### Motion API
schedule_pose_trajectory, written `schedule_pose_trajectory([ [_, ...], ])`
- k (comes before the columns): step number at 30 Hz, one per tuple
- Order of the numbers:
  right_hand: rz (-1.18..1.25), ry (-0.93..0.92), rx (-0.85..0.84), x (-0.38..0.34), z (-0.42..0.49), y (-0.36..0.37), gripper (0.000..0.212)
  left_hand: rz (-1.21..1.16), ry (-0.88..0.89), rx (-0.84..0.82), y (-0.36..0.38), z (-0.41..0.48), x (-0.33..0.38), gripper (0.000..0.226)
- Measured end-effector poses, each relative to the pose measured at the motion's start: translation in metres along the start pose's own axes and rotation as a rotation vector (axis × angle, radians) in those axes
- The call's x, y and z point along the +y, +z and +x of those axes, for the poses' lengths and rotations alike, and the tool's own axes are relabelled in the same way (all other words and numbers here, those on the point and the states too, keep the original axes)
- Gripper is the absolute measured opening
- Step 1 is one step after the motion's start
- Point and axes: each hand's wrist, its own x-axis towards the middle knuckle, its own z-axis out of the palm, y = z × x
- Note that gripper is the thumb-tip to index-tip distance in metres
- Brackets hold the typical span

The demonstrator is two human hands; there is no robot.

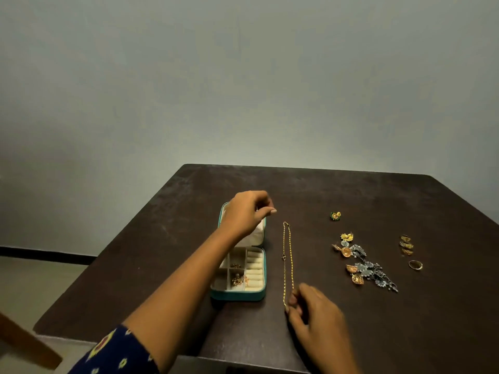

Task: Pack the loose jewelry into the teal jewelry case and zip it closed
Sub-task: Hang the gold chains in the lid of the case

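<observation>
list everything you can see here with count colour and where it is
jewelry case: one, teal with cream lining, open, left part of the table
earrings in the case: a few, gold, small compartments
chain: one, gold, stretched out right of the case
stud earring: one, green and gold, beyond the pile
earring pile: several, gold, yellow and silver-grey, right of the chain
stacked rings: three, gold, far right
single ring: one, gold, just nearer than the three
table: one, dark brown
wooden piece: one, brown, lower left corner
left hand: over the case lid, fingers curled, grip unclear
right hand: pinches the chain's near end
</observation>
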Motion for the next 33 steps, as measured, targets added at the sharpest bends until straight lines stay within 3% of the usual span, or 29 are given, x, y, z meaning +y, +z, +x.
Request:
schedule_pose_trajectory([
  [14, 0.009, 0.088, -0.049, -0.021, -0.003, -0.013, 0.026, -0.199, -0.284, 0.343, -0.01, -0.092, -0.038, 0.005],
  [18, 0.081, 0.091, -0.05, -0.031, 0.007, -0.014, 0.019, -0.227, -0.315, 0.375, -0.003, -0.105, -0.048, 0.007],
  [25, -0.026, -0.039, -0.129, -0.065, 0.044, -0.005, 0.006, -0.328, -0.327, 0.372, 0.005, -0.117, -0.057, 0.01],
  [33, -0.249, -0.072, -0.239, -0.087, 0.063, 0.014, 0.021, -0.361, -0.341, 0.392, 0.007, -0.118, -0.059, 0.019],
])
